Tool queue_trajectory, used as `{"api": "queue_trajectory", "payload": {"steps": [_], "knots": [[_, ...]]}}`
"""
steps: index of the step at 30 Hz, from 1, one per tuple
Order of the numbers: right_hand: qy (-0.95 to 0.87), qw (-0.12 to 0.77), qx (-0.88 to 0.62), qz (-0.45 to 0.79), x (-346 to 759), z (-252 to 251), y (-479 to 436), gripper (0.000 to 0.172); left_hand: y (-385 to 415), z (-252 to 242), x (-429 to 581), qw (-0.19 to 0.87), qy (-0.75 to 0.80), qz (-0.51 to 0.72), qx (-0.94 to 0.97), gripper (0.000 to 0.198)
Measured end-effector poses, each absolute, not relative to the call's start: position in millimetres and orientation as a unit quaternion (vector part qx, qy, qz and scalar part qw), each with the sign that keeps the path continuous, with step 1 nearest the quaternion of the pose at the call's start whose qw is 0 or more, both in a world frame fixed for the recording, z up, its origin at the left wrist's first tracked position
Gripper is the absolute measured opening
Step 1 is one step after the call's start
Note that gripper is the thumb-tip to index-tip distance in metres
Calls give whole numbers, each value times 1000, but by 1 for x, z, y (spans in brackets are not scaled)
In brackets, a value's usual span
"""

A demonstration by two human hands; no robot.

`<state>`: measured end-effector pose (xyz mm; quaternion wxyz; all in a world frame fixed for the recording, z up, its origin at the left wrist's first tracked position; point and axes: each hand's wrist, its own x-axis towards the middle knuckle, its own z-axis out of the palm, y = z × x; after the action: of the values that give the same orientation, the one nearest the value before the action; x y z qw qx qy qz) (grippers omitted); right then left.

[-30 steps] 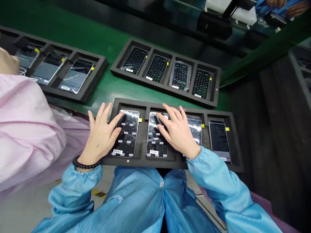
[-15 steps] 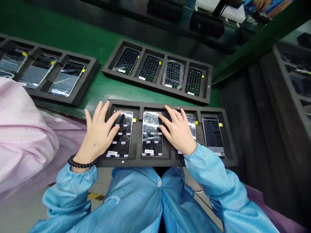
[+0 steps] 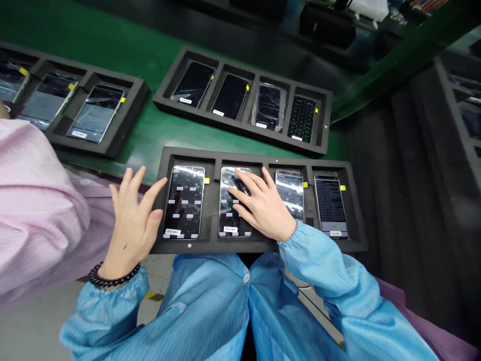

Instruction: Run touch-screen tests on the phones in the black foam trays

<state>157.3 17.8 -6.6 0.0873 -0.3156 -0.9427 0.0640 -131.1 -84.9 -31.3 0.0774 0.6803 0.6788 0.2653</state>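
Right in front of me lies a black foam tray (image 3: 240, 245) with several smartphones in its compartments. My right hand (image 3: 263, 205) is spread over the second smartphone (image 3: 235, 220) from the left, its fingertips at the screen; whether they touch it I cannot tell. Left of that, the leftmost smartphone (image 3: 184, 215) shows small pale labels on a dark screen. Just off the tray's left edge, my left hand (image 3: 133, 213) hovers with fingers apart, holding nothing. The third smartphone (image 3: 291, 193) is partly behind my right hand. Lines of text fill the rightmost smartphone (image 3: 330, 205).
Behind stands a second foam tray (image 3: 240, 128) of smartphones, one in a clear bag. Another tray (image 3: 128, 125) sits at the left on the green table (image 3: 139, 160). A co-worker's pink sleeve (image 3: 41, 200) reaches close to my left arm. Dark stacked trays (image 3: 398, 150) rise at the right.
My left hand has moved left, off the leftmost smartphone. My right hand has shifted left, farther over the second one. Several screens in the back tray have gone dark.
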Motion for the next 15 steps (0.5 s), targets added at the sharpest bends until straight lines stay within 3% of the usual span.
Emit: {"api": "queue_trajectory", "payload": {"steps": [5,15], "knots": [[-955,88,-269,92,156,-6,10,34,-91,-33,-131,85,678,280,674,56],[-932,90,-345,63,191,-6,-4,35,-93,-36,-128,95,673,285,676,56]]}}
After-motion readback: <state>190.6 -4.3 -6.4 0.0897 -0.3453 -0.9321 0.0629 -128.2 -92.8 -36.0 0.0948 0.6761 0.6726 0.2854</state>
